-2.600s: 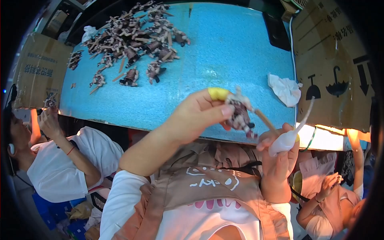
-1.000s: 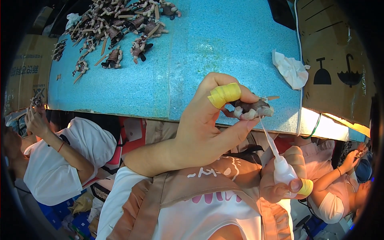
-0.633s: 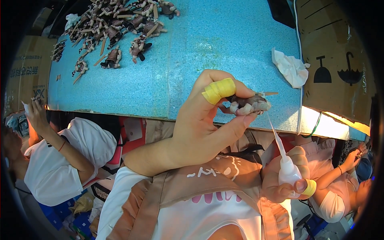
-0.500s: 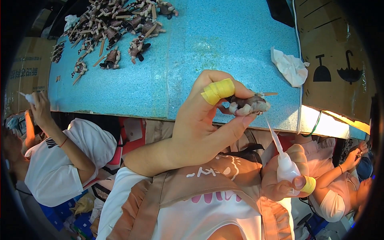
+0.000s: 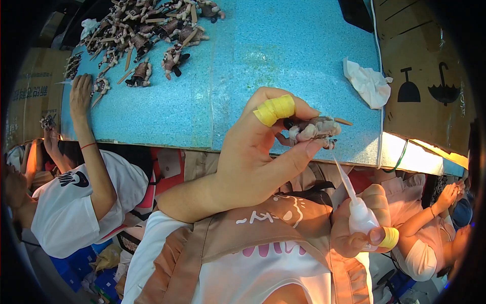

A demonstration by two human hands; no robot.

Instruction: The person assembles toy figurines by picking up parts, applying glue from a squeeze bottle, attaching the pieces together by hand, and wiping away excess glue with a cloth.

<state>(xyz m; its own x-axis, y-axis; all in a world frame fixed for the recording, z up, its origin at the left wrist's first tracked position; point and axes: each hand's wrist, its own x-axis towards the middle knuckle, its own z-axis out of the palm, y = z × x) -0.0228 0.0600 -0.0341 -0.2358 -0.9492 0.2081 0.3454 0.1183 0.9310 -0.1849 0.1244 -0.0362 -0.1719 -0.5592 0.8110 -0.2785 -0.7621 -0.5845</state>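
Between thumb and fingertips, my left hand [image 5: 266, 147] pinches a small figurine [image 5: 315, 130] in brown and pale skin tones, a thin wooden-coloured piece sticking out at its right end. Yellow tape wraps one of its fingers. My right hand [image 5: 377, 213] is wrapped round a white squeeze bottle [image 5: 362, 218], with yellow tape on that thumb too. The bottle's long thin nozzle points up and left, its tip just below the figurine and apart from it.
A blue table [image 5: 243, 66] bears a heap of similar figurines [image 5: 152, 30] at the far left. A crumpled white tissue [image 5: 368, 83] lies near a cardboard box [image 5: 430, 66] on the right. One co-worker [image 5: 76, 192] sits at left, another [image 5: 425, 228] at right.
The figurine has turned in my left hand, its wooden-coloured piece now angled downward. The nozzle tip has dropped slightly away from it. At left, the co-worker's arm has reached over the table.
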